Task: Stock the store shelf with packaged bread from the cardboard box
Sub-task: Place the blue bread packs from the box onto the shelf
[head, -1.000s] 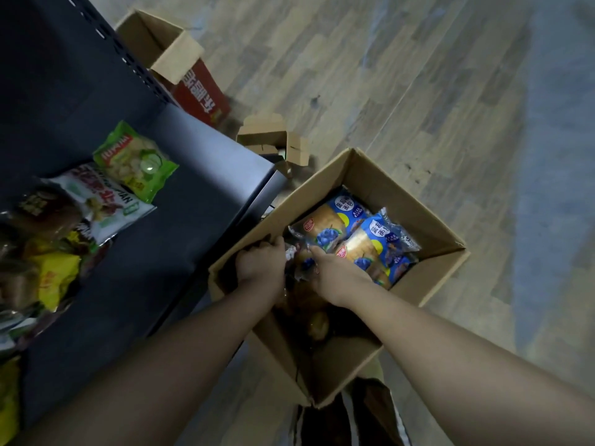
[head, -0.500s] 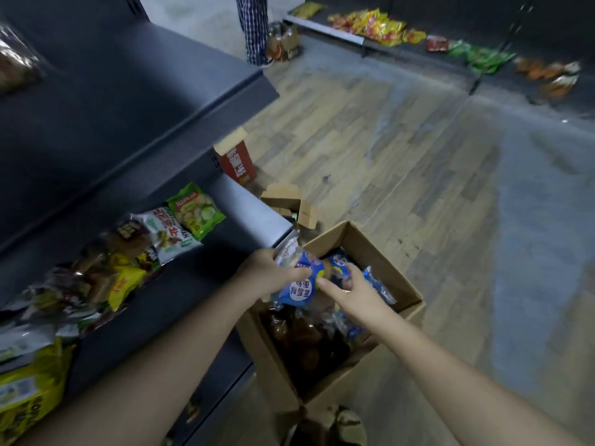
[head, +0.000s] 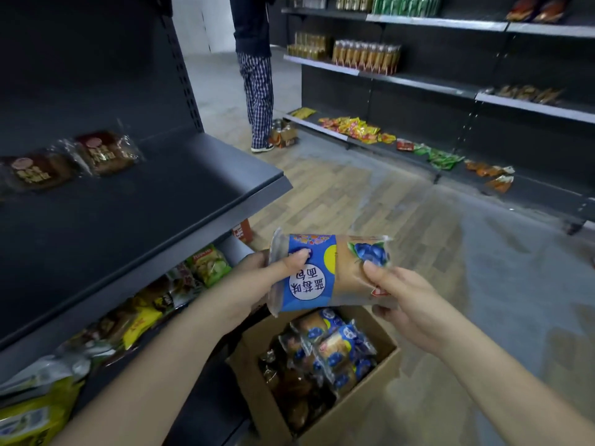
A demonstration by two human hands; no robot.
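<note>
Head view: slick film on blueberry bread pack [head: 325, 272] could slip from end-only grips & drop into cardboard box [head: 363, 400] below; squeezing harder may squash loaf. Left hand [head: 257, 278] curls round pack's left end, thumb on top; right hand [head: 405, 300] pinches right end. Pack's in mid-air, near dark shelf [head: 161, 204] edge.

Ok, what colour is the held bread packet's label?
The bread packet label is blue with a white circle; head view.
</note>
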